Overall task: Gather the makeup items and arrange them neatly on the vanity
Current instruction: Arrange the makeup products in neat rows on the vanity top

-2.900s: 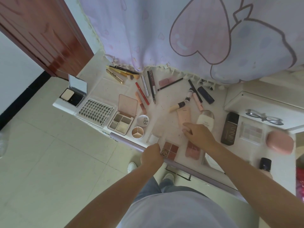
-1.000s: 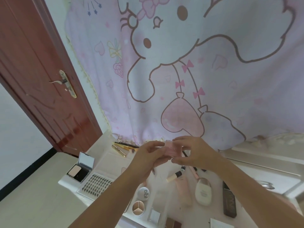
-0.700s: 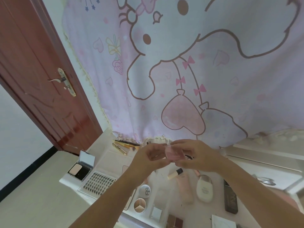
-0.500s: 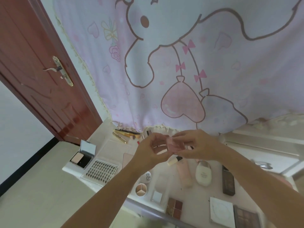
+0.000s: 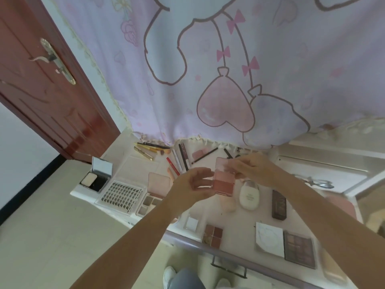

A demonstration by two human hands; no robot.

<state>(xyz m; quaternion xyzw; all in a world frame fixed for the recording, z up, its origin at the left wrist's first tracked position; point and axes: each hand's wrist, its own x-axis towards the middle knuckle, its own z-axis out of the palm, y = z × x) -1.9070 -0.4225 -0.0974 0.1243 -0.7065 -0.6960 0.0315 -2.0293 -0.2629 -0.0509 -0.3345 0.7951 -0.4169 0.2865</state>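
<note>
I hold a small pink blush compact with a clear hinged lid (image 5: 224, 177) in the air above the white counter (image 5: 235, 222), both hands on it. My left hand (image 5: 192, 184) curls its fingers round the compact's left edge; my right hand (image 5: 253, 168) pinches the raised lid from the right. The lid stands open, showing two pink shades.

Below the compact on the counter lie a white oval squeeze bottle (image 5: 249, 196), a dark brown rectangular case (image 5: 279, 204) just right of it, and a small four-pan brown eyeshadow quad (image 5: 213, 234) near the front edge. To the left sit an open pink-lidded palette (image 5: 155, 189), a clear tray of false lash clusters (image 5: 120, 195) and an open mirrored powder compact (image 5: 96, 176). Pencils and gold tubes (image 5: 166, 155) lie near the lilac cartoon-print curtain (image 5: 208, 69).
</note>
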